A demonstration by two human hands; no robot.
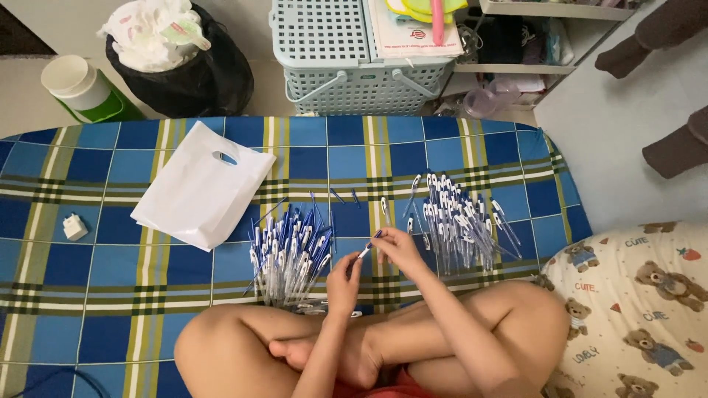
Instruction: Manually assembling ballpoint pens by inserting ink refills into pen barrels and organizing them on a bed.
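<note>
Pen (369, 248), blue and white, is being held between both hands just above the plaid mattress (88, 295), in front of the crossed legs. Right hand (398, 247) fingers are being pinched shut on its upper end; left hand (344, 284) fingers are being closed near its lower end, though contact cannot be told. Two heaps are being kept apart, seemingly for sorting: blue-heavy pile (291, 258) at left, clearer pile (457, 221) at right. White plastic bag (203, 191) is lying flat beyond.
</note>
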